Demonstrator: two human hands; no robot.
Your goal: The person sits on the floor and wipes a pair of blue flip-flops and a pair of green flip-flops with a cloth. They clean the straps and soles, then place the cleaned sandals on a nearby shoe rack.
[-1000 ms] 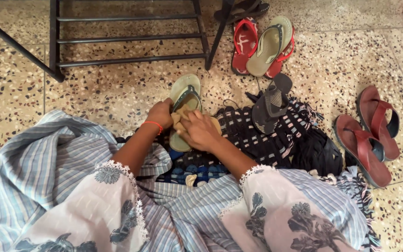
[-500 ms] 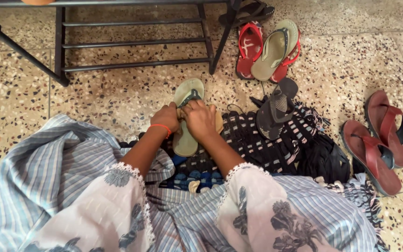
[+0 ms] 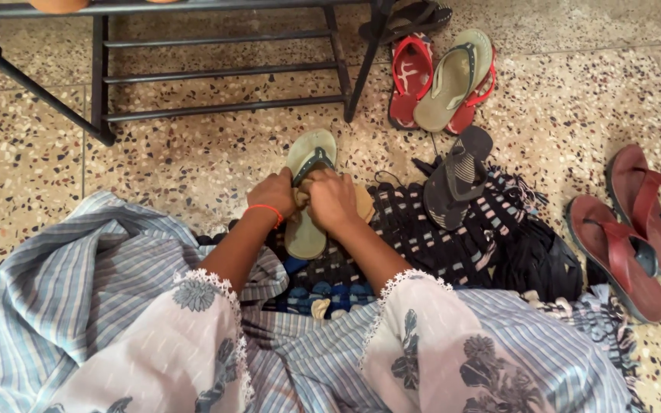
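While gripped by left hand (image 3: pixel 273 195), olive flip-flop (image 3: pixel 308 157), right hand (image 3: pixel 333 200) pressing tan cloth (image 3: pixel 363 202)

Olive-green flip-flop (image 3: pixel 309 164) with dark strap under both hands; tan cloth (image 3: pixel 359 200) between hands. Orange thread (image 3: pixel 266 208) on left wrist. Black woven mat (image 3: pixel 437 237) with pale dashes, right of grip. Maroon sandals (image 3: pixel 629 229) far right. Red flip-flops (image 3: pixel 409 76) beyond grip. Speckled beige floor (image 3: pixel 193 160).

Left hand (image 3: pixel 273 195), right hand (image 3: pixel 332 200) gripping olive flip-flop (image 3: pixel 307 191), cloth (image 3: pixel 361 203)
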